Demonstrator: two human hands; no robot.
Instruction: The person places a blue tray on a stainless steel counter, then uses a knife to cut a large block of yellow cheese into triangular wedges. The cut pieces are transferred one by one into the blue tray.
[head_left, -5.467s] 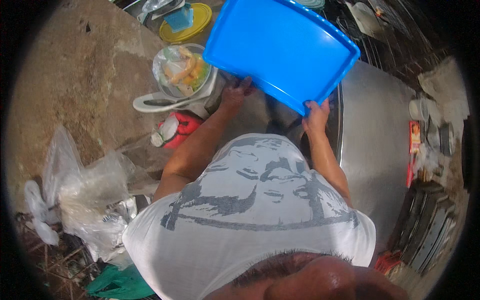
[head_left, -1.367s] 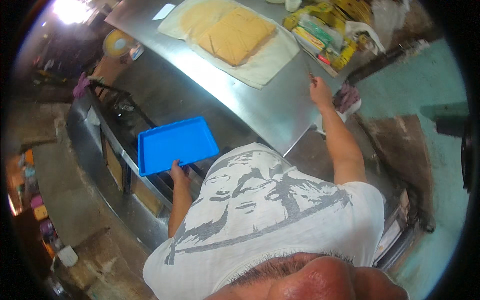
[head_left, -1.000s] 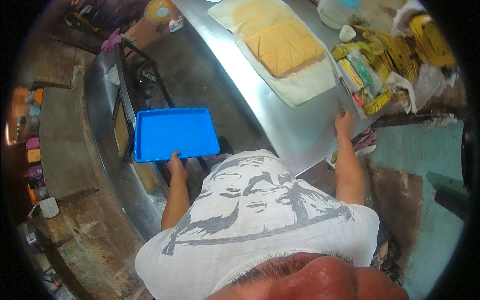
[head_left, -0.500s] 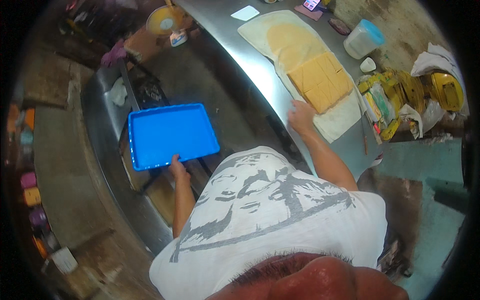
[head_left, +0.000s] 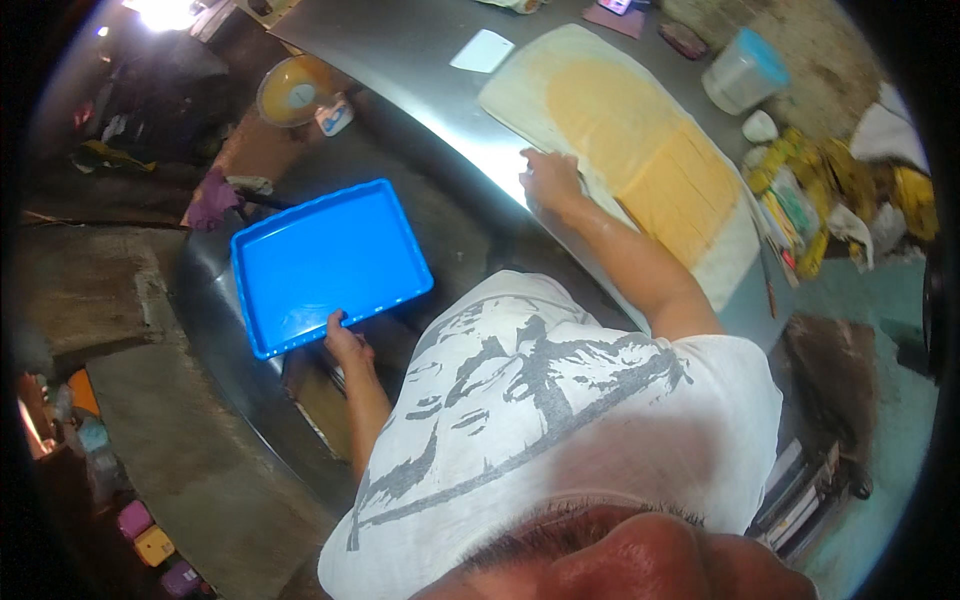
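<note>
My left hand grips a blue plastic tray by its near rim, fingers beneath and thumb over the edge. Nothing lies in the tray, and it is held out over the gap between two metal counters. My right hand is loosely open above the front edge of the right counter, holding nothing. Beside it, a white cloth is spread out, bearing a yellow, flat slab scored with cut lines. A rounder yellow stain or layer shows on the cloth's far part.
On the right counter are a white card-like sheet, a blue-lidded clear container, a small white cup and yellow plastic bags. A yellow-dialled scale and a white bottle stand at the far left.
My right hand has moved left and away from the slab's near corner, along the counter edge. The blue tray has turned slightly, its left side coming nearer. The whole view has shifted.
</note>
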